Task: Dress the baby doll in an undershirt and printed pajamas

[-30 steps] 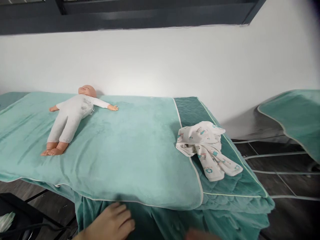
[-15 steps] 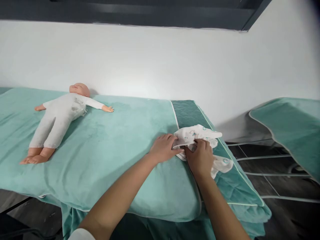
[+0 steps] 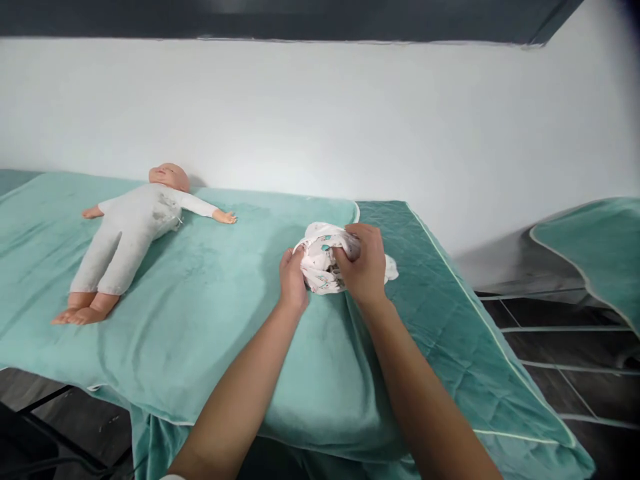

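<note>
Between my hands is a small white printed baby garment [image 3: 325, 267], bunched up with an opening facing me; its exact type I cannot make out. My left hand [image 3: 294, 279] grips its left edge, thumb on the near side. The fingers of my right hand [image 3: 364, 263] pinch the fabric along the right rim, and a loose end pokes out beyond them. Over to the left, a baby doll [image 3: 133, 230] lies on its back with arms spread, its white cloth body stained at one side.
A light green blanket [image 3: 240, 320] covers the bed, over a darker quilted mat [image 3: 430, 320] on the right. Behind rises a white wall [image 3: 280, 113], with a dark ledge [image 3: 270, 20] above. Metal bars [image 3: 565, 330] and another green cloth [image 3: 595, 247] are at the right.
Both hands have brought the garment left and up from the dark mat. It is now gathered into a rounder bunch with its opening showing. The view has shifted slightly.
</note>
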The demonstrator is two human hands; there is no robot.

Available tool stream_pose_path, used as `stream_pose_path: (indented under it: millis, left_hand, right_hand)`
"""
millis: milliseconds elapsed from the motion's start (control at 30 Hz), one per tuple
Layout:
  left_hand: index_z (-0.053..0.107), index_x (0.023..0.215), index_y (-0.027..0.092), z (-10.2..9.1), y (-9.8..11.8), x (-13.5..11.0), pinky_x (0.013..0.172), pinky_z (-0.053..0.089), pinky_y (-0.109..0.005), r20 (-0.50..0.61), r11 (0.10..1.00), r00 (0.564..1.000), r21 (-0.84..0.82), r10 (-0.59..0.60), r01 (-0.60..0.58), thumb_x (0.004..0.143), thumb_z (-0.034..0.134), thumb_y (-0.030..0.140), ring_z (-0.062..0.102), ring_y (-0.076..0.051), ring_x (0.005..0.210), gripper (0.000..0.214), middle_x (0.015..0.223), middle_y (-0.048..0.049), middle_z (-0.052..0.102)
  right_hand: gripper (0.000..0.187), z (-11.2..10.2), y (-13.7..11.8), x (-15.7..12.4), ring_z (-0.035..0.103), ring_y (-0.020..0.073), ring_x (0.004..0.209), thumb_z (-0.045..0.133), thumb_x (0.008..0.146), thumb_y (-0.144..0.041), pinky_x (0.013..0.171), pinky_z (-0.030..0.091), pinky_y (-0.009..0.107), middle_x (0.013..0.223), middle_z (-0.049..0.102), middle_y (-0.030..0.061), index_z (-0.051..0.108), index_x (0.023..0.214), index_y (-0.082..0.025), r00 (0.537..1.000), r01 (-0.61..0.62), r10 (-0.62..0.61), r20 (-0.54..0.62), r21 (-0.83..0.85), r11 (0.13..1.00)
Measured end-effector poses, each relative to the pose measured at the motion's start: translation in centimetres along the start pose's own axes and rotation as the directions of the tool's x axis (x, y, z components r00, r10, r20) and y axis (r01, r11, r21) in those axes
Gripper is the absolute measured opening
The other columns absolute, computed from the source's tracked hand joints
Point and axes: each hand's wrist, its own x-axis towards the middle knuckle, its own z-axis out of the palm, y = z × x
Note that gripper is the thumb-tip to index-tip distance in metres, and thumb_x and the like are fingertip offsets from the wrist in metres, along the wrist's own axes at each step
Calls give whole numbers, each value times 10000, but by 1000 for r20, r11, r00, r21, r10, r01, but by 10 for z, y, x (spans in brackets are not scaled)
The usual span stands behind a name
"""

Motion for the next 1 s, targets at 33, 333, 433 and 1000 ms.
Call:
stream_pose_path:
  millis: [33, 333, 433, 1000]
  left_hand:
    - [587, 761, 170, 0, 1, 2, 645, 438, -213, -16, 998, 1000, -54, -22, 21, 785, 774, 364, 574, -97, 646, 270, 694, 34, 596]
    - [649, 837, 164, 5, -6, 1, 689, 485, -227, 12, 996, 996, -23, -87, 87, 812, 758, 362, 648, -134, 765, 228, 820, -19, 696]
    - [600, 781, 178, 2, -6, -1, 660, 452, -214, -20, 999, 999, 7, -49, 49, 819, 772, 384, 589, -103, 683, 272, 719, 30, 611]
    - [713, 960, 160, -3, 0, 9, 905, 551, -345, -12, 987, 987, 6, -162, 163, 641, 745, 109, 722, -204, 857, 324, 868, -28, 765]
  right_hand:
    - [305, 5, 6, -1, 558, 270, 1199, 650, 832, -251, 1069, 440, 475, 1206, 617, 95, 571, 1126, -226, 999, -16, 17, -46, 21, 1000]
    - [257, 9, 24, -27, 614, 203, 1041, 660, 875, -407, 921, 513, 371, 1155, 639, 68, 597, 1033, -214, 920, -358, 386, -71, 248, 900]
    - [226, 7, 19, -25, 616, 203, 1062, 624, 898, -430, 935, 507, 369, 1169, 636, 72, 547, 956, -225, 927, -318, 353, -123, 238, 918]
    - [322, -25, 1, -63, 575, 258, 1255, 621, 940, -459, 1025, 502, 465, 1316, 601, 128, 660, 1152, -220, 936, -306, 321, -140, 120, 944]
